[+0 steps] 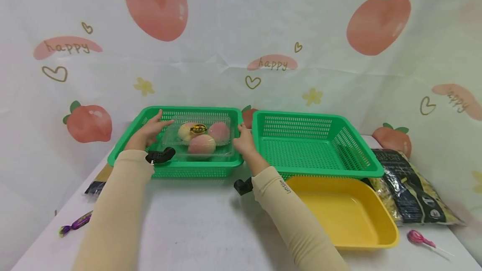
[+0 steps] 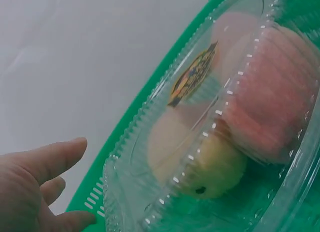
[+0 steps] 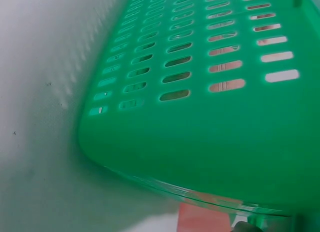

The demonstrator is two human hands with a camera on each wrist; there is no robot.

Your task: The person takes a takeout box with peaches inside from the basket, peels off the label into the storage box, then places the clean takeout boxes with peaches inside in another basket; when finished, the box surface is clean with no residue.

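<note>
A clear plastic box [image 1: 171, 139] with several peaches [image 1: 202, 144] and a dark label [image 1: 198, 129] on its lid lies inside the left green basket [image 1: 188, 164]. At the box's left end my left hand [image 1: 147, 131] is spread over the basket, fingers extended. The left wrist view shows those fingers [image 2: 57, 157] apart from the box, nothing between them. My right hand [image 1: 245, 141] is at the left basket's right rim, its fingertips overlapping the rim; whether they grip it I cannot tell. Green slotted basket wall [image 3: 165, 132] fills most of the right wrist view, where that hand is hidden.
Another green basket [image 1: 297, 154] stands on the right, with a yellow tray [image 1: 342, 212] in front of it. Packaged food bags [image 1: 410, 187] and a pink lollipop [image 1: 416, 236] lie at far right. A purple-wrapped candy [image 1: 77, 223] lies at left on the white table [image 1: 188, 229].
</note>
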